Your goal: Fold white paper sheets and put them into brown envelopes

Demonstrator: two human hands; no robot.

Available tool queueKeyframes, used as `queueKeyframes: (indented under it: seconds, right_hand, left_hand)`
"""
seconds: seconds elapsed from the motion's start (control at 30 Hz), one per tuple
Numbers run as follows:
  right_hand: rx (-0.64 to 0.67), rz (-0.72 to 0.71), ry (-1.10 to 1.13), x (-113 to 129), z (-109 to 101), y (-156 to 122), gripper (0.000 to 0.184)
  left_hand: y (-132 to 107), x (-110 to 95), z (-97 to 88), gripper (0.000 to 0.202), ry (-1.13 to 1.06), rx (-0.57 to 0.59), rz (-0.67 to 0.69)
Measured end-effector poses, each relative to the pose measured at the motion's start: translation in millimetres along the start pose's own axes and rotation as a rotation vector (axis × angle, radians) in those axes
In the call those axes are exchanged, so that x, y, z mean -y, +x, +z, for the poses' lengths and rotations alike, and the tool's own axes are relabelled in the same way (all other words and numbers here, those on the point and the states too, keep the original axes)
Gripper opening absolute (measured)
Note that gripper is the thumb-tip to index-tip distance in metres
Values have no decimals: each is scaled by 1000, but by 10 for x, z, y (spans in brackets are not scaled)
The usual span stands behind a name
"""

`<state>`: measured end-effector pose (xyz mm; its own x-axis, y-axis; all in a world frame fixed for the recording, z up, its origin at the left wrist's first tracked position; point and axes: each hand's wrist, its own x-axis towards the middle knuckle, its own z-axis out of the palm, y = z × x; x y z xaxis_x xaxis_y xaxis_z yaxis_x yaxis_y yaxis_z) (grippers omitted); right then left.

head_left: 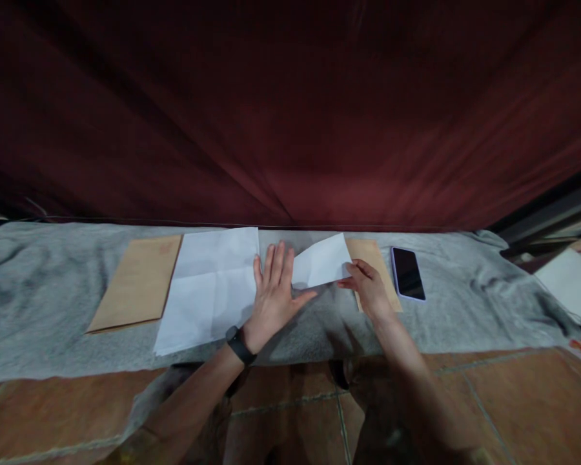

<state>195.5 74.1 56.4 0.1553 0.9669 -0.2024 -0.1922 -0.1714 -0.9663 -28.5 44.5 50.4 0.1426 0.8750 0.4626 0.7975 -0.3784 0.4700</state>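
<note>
My left hand [275, 290] lies flat with its fingers spread, between a stack of white paper sheets [213, 284] and a folded white sheet [322, 261]. Its fingers cover the left end of the folded sheet. At the other end, my right hand [368, 284] pinches the sheet's right edge between thumb and fingers. The folded sheet is slightly raised at its right side. Partly behind my right hand is a brown envelope [380, 268]. The white stack shows faint crease lines and overlaps the right edge of a larger pile of brown envelopes [138, 281].
A grey cloth [465, 290] covers the long narrow surface. A phone with a purple case [408, 274] lies right of the brown envelope. Behind hangs a dark red curtain [290, 129]. Terracotta tiles [523, 387] form the floor. White paper [571, 284] shows at far right.
</note>
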Motion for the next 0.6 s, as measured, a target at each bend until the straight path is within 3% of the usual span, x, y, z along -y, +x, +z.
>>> queueKeyframes:
  seconds: [0.13, 0.27, 0.4, 0.53, 0.6]
  right_hand:
    - [-8, -120, -93, 129, 13, -67, 39]
    - [-9, -169, -137, 161, 109, -180, 37]
    - [129, -180, -138, 102, 292, -343, 35]
    - [284, -173, -106, 71, 381, -426, 40]
    - [244, -198, -74, 71, 344, -386, 46]
  left_hand:
    - [-39, -140, -50, 92, 167, 15, 135]
    - [-46, -203, 13, 82, 195, 40, 140]
    - [-70, -253, 63, 64, 198, 108, 101]
    - [-40, -188, 17, 46, 45, 88, 36]
    - [11, -130, -23, 33, -182, 12, -90]
